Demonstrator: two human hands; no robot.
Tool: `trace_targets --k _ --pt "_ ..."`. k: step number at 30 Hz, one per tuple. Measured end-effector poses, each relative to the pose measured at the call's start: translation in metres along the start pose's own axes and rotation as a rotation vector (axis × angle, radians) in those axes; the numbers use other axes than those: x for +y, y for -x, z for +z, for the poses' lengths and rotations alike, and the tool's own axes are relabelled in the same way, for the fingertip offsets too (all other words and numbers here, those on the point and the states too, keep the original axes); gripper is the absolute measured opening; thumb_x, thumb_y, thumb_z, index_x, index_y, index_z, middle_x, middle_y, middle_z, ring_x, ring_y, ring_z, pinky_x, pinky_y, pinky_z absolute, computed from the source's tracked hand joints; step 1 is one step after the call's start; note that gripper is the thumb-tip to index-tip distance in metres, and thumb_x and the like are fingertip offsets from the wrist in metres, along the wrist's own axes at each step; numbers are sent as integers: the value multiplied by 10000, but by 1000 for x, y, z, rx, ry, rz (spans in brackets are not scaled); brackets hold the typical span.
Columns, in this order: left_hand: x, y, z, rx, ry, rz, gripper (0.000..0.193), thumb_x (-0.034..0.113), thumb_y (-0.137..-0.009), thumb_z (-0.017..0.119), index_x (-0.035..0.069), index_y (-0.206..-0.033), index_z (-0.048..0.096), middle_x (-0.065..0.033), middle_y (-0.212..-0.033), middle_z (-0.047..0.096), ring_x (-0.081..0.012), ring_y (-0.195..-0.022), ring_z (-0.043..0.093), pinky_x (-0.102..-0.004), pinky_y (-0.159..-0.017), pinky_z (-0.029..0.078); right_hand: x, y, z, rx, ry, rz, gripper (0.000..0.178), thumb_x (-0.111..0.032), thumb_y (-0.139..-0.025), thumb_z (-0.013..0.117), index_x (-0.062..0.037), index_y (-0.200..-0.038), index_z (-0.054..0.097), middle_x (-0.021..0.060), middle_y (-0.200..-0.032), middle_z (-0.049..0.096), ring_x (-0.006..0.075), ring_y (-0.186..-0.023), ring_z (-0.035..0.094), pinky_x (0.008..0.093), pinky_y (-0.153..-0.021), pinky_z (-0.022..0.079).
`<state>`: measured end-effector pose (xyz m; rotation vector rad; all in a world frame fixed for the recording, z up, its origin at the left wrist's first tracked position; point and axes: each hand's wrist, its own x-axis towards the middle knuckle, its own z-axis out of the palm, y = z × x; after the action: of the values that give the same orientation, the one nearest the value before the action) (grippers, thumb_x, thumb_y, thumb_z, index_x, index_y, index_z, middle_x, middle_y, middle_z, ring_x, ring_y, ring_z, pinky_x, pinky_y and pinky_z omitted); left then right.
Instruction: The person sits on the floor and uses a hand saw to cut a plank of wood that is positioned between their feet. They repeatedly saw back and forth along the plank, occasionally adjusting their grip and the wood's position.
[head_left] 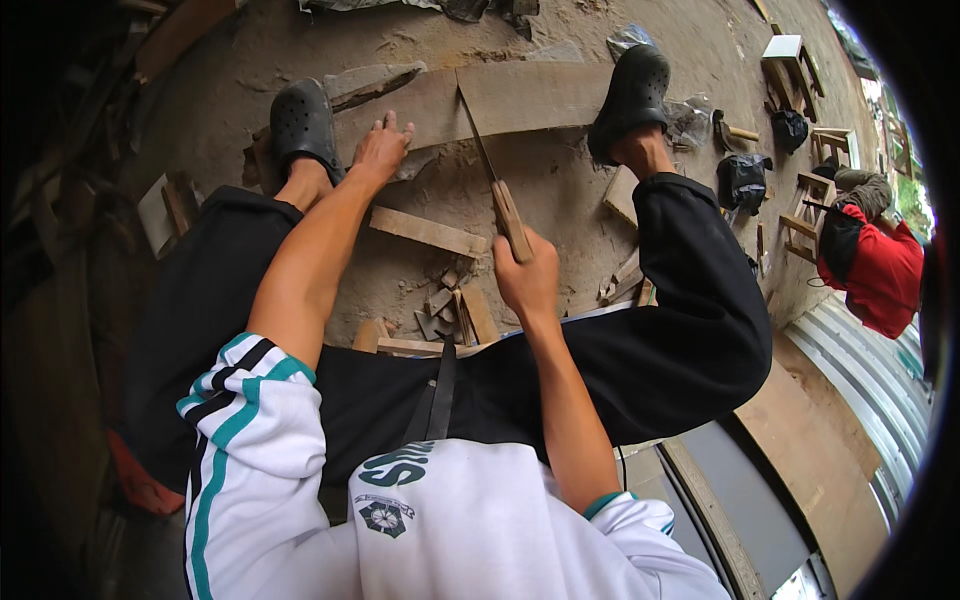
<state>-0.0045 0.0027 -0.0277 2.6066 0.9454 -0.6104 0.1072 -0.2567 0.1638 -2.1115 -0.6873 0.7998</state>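
A long, pale wooden board [545, 98] lies across the ground, with a black clog [303, 122] of mine at its left part and the other clog [637, 92] on its right end. My right hand [528, 275] is wrapped round the wooden handle of a handsaw [508, 215]. The saw's thin dark blade runs away from me, and its tip reaches the board's far edge. My left hand [382, 150] rests on the board left of the blade, its fingers spread and nothing in them.
Wooden offcuts [428, 231] and small scraps [440, 300] lie between my legs. To the right are a hammer [742, 132], a black bag [744, 182] and wooden stools [806, 215]. A person in red [885, 270] is at the far right, near corrugated sheeting [850, 370].
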Motion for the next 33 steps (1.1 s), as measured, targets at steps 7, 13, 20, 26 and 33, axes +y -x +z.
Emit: trace_targets --k 7,13,20,26,33 --pt "-4 -2 6 50 -17 -42 531 89 -901 518 222 -1411 453 -246 -1524 269 -448 -1287 451 -440 -968 493 -16 46 -26 20 -107 38 201 -140 -856 585 34 -761 556 99 -572 483 119 -539 446 319 -527 401" --pt "7 2 -12 37 -5 -3 510 72 -919 459 181 -1417 442 -259 -1518 274 -452 -1291 444 -458 -972 490 -16 -18 14 28 30 -17 205 -151 -839 571 36 -755 573 132 -566 497 136 -539 525 341 -527 419" --pt "1 -3 5 4 -32 -26 533 37 -927 424 190 -1438 420 -253 -1523 268 -444 -1304 433 -454 -968 497 4 0 16 33 -49 5 181 -140 -847 574 30 -788 593 130 -573 490 135 -544 501 322 -541 423" --pt "5 3 -5 12 -67 -24 593 -43 -884 447 149 -1444 407 -265 -1523 258 -447 -1307 429 -451 -970 498 13 38 5 79 -80 -100 172 -119 -843 587 33 -764 571 118 -561 480 121 -556 459 327 -541 415" --pt "6 1 1 34 -43 -6 602 -59 -868 471 129 -1437 411 -277 -1509 276 -462 -1292 438 -449 -964 506 6 -1 17 22 -18 -19 167 -109 -840 585 29 -749 560 124 -579 502 135 -541 454 337 -528 411"
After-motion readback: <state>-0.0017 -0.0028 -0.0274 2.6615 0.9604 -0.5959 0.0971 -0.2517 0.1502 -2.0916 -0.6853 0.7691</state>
